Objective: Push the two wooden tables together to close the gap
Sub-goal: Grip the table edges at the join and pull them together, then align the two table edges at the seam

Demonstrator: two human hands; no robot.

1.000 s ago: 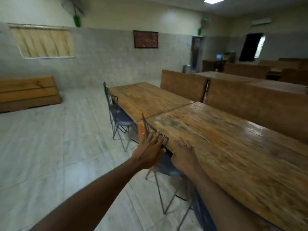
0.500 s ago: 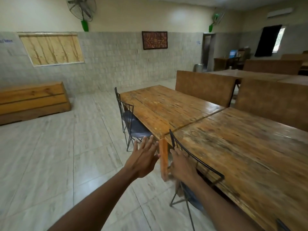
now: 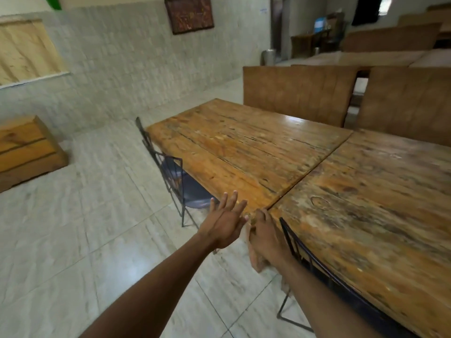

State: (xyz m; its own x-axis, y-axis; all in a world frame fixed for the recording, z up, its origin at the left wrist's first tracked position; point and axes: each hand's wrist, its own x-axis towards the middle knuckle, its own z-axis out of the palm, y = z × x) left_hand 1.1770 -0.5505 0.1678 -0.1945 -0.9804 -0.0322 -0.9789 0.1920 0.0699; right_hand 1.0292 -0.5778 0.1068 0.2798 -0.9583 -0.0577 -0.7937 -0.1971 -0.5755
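Note:
Two worn wooden tables stand end to end: the far table (image 3: 244,147) and the near table (image 3: 366,203). Only a thin dark seam (image 3: 314,167) runs between their tops. My left hand (image 3: 225,222) is open, fingers spread, at the far table's near corner, just off its edge. My right hand (image 3: 262,234) is curled around the corner leg and edge where the two tables meet; its fingertips are hidden behind the wood.
A metal-frame chair (image 3: 175,176) is tucked under the far table's left side. Another chair (image 3: 314,262) sits by the near table beside my right arm. Brown benches (image 3: 297,93) back the tables. A wooden crate (image 3: 26,152) lies on the tiled floor at left.
The view has moved closer and tilted down toward the table corner. Both hands have shifted from the near table's edge to the corner where the tables meet; the seam looks narrow.

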